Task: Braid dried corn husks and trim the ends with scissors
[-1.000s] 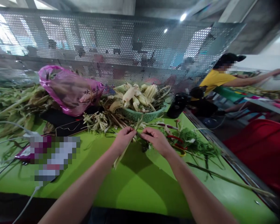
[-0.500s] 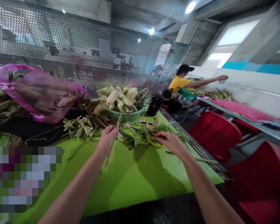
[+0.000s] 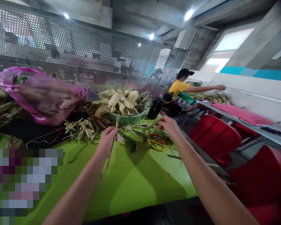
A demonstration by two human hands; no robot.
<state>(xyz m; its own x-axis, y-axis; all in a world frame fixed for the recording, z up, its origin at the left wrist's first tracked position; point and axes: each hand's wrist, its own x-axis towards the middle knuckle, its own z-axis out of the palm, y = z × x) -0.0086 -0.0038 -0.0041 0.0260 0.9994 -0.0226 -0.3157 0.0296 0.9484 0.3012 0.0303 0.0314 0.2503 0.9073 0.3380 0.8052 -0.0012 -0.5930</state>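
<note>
My left hand (image 3: 108, 140) is closed around a thin, pale corn husk strip (image 3: 110, 157), held nearly upright with its tip above the fingers. My right hand (image 3: 170, 127) is raised over the right of the table, its fingertips pinched at loose green strands (image 3: 152, 125). Just below it lie scissors with yellow and red handles (image 3: 157, 145). Between the hands a dark green leaf-like piece (image 3: 130, 143) rests among scraps. A green basket (image 3: 128, 119) heaped with corn husks (image 3: 118, 100) stands behind, with cut husk pieces (image 3: 83, 128) to its left.
A pink plastic bag (image 3: 43, 97) sits at the back left. A black bottle-like object (image 3: 155, 107) stands beside the basket. Beyond the right edge of the green table (image 3: 131, 184) are red chairs (image 3: 214, 136). A person in yellow (image 3: 178, 86) reaches over another table.
My right hand has moved up and away from the scissors to the green strands, leaving the handles uncovered. My left hand keeps its grip on the husk strip.
</note>
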